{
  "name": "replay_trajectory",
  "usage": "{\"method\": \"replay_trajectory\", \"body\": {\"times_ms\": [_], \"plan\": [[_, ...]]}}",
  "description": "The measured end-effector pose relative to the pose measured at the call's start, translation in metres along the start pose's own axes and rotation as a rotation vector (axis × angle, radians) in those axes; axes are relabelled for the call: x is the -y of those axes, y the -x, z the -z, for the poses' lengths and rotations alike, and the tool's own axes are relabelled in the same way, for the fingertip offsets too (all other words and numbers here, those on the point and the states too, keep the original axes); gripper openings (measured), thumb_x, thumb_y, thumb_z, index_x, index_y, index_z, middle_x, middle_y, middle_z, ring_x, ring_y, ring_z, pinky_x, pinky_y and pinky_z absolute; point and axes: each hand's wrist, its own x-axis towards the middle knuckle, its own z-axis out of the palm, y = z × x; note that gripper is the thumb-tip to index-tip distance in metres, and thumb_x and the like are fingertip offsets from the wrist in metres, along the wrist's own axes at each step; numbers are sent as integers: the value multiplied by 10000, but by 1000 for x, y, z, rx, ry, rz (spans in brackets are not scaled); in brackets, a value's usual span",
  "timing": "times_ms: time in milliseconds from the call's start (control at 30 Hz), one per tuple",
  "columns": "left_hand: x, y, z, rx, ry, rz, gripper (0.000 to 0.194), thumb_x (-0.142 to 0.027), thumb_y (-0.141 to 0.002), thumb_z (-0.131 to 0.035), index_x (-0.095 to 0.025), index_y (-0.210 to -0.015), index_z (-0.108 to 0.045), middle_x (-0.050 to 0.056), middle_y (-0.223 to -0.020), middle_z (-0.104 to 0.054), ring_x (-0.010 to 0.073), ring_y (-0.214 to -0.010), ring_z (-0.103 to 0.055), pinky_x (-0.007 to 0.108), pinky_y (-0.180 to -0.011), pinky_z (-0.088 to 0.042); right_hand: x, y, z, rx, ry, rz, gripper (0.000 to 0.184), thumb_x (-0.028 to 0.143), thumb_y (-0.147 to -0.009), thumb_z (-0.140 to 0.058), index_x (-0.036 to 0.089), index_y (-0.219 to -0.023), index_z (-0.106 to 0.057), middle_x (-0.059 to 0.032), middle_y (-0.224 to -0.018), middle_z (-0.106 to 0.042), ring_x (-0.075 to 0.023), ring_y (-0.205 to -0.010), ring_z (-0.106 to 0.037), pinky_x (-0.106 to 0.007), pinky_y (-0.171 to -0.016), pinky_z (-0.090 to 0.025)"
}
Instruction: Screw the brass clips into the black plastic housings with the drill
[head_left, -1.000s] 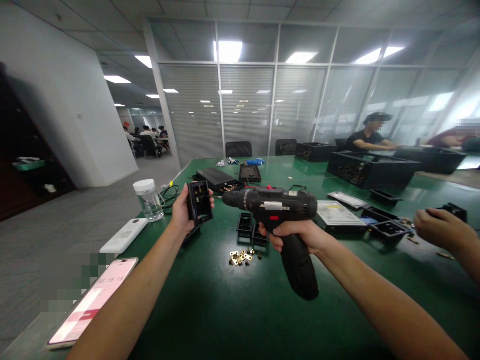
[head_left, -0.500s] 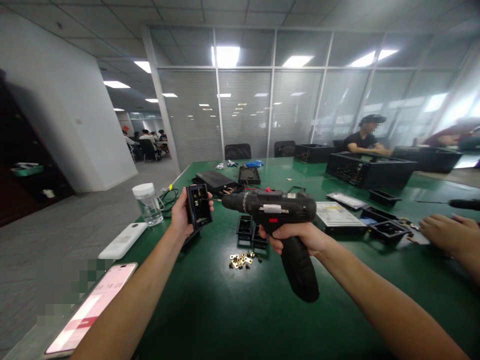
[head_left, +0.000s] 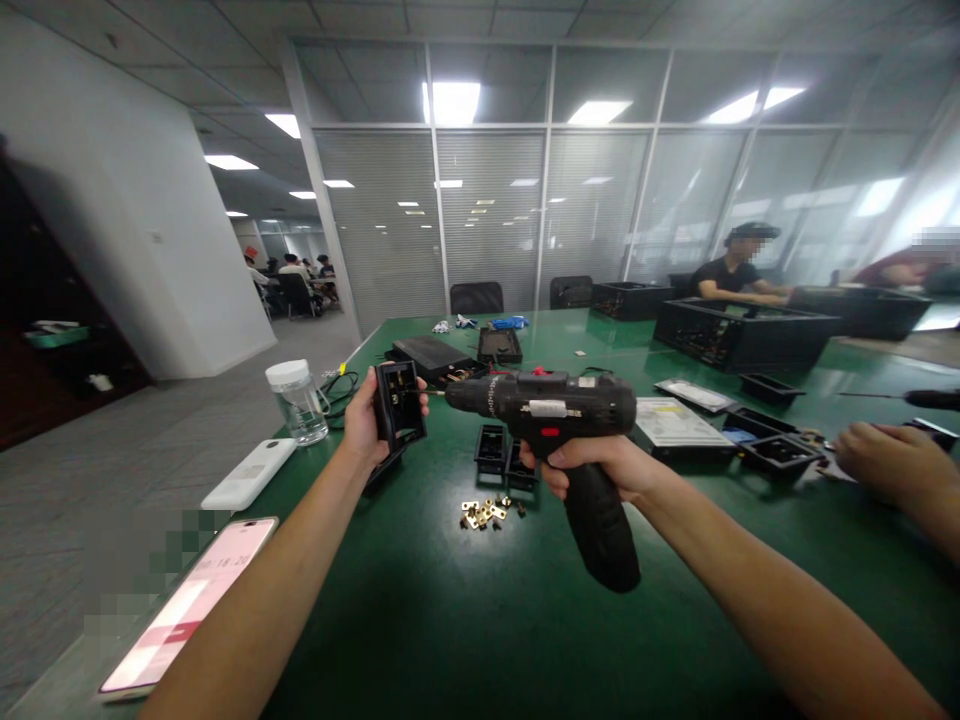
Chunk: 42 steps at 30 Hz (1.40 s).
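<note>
Wrapped around a small black plastic housing (head_left: 410, 428), my left hand (head_left: 364, 425) holds it tilted up above the table, its hollow side facing right. Brass-coloured metal parts show inside the housing. My right hand (head_left: 592, 463) grips the handle of a black cordless drill (head_left: 559, 405), which lies level and points left. The drill's thin bit reaches into the housing; whether its tip meets a screw I cannot tell. Below, on the green table (head_left: 450, 620), lies a small pile of brass plates and screws (head_left: 484, 513). Two more black housings (head_left: 491, 450) stand behind the pile.
Left are a clear bottle (head_left: 298, 405), a white power bank (head_left: 249, 474) and a phone (head_left: 191, 605). A flat black box (head_left: 431, 355) lies behind my left hand. To the right are a metal drive (head_left: 679, 428), black trays (head_left: 780, 453) and a co-worker's hand (head_left: 885, 460) near another drill.
My hands, the drill and the housing hold nearly the same pose. The view shifts slightly. At right, the co-worker's hand has moved and another drill has come into view.
</note>
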Motion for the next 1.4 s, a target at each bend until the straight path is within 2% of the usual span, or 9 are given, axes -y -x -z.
{"method": "replay_trajectory", "body": {"times_ms": [267,467,700,867,967,1100,1233,1400], "plan": [[0,0,2,14,-16,-13,447,-515,-939,-445,-114,-1002,-633,119,-873,-716,210,-696,-700,336,-622,-590,1,-1,-2,-3,13,30,227,209,-684,-702,105,-875,-636,-56,-851,-612,-64,-562,-513,-208,-528,-479],[-1,0,2,48,-2,-41,365,-500,-915,-511,-161,-1009,-611,91,-858,-719,214,-699,-702,342,-618,-590,1,-1,-1,2,7,18,251,215,-682,-701,108,-898,-631,-52,-829,-612,-68,-562,-506,-212,-531,-480],[-2,-1,0,4,4,15,499,-538,-935,-445,-91,-963,-666,127,-887,-712,199,-687,-696,321,-629,-591,0,0,-4,-32,35,-5,338,230,-675,-712,106,-982,-641,-45,-778,-602,-82,-559,-490,-223,-526,-459],[-2,-1,1,16,2,7,494,-542,-933,-456,-97,-965,-668,124,-890,-714,197,-694,-699,317,-622,-593,0,0,-3,-34,26,-2,319,221,-681,-709,120,-973,-631,-51,-838,-612,-77,-567,-490,-232,-537,-458],[-1,-2,2,19,4,4,486,-540,-933,-461,-101,-976,-666,119,-887,-717,197,-700,-702,317,-626,-597,-1,0,-2,-37,44,-5,330,240,-683,-713,119,-979,-630,-41,-803,-604,-78,-563,-483,-236,-536,-456],[-1,-2,3,27,11,7,492,-545,-927,-471,-95,-972,-665,121,-883,-719,197,-693,-703,316,-622,-598,3,4,-8,-57,58,-7,311,233,-682,-702,138,-975,-661,-52,-801,-621,-81,-568,-476,-254,-541,-439],[-2,-1,3,23,11,0,479,-532,-931,-466,-97,-990,-659,119,-880,-721,205,-699,-704,324,-619,-598,10,10,-18,-94,86,-5,230,244,-738,-662,195,-959,-705,-83,-899,-647,-78,-608,-484,-290,-586,-430],[-1,-2,3,31,4,-3,498,-539,-933,-454,-92,-966,-670,125,-881,-720,204,-684,-699,320,-609,-595,12,10,-22,-108,106,1,223,275,-712,-682,232,-929,-713,-85,-901,-639,-98,-602,-466,-302,-561,-433]]}}
